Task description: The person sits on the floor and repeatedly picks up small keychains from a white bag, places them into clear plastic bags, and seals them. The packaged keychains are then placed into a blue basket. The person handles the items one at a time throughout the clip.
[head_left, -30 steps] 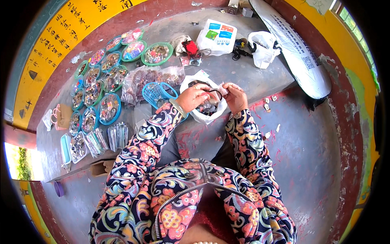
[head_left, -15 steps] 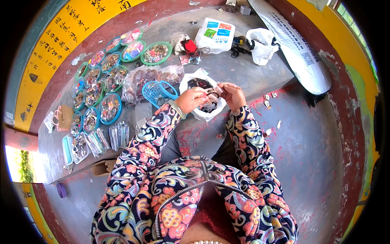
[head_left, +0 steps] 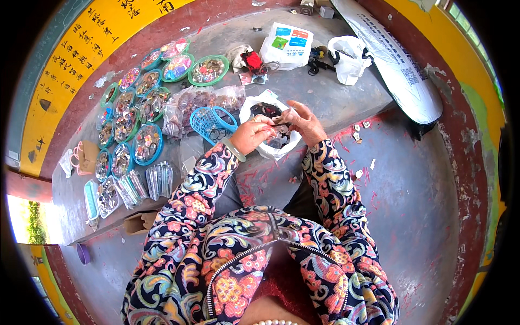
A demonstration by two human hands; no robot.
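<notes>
A small dark piece (head_left: 280, 123) is pinched between the fingertips of both hands, directly over the open mouth of a white plastic bag (head_left: 271, 149) that lies at the near edge of the grey concrete ledge (head_left: 336, 103). The left hand (head_left: 252, 134), with a pale green bangle (head_left: 234, 149) at its wrist, is curled with thumb and forefinger pressed together on the piece; the right hand (head_left: 304, 122) meets it from the other side, thumb and forefinger closed on the same piece while the remaining fingers are spread. What the piece is cannot be made out at this size. The bag is seen to hold more small dark pieces. Just left of the bag a blue plastic basket (head_left: 212, 122) lies tilted, beside clear packets of small goods (head_left: 197, 103). Further toward the ledge's left end, round trays with blue and green rims (head_left: 142, 116) are set in rows, filled with mixed small items, with clear oblong packets (head_left: 143, 184) nearest the front edge. Toward the far edge lie a flat white printed pouch (head_left: 286, 46) and a knotted white bag (head_left: 349, 59). The step in hand is judged to be the working or joining of one small piece held by both hands; the next move would call for a steady two-handed pinch and fine fingertip control above the bag.
</notes>
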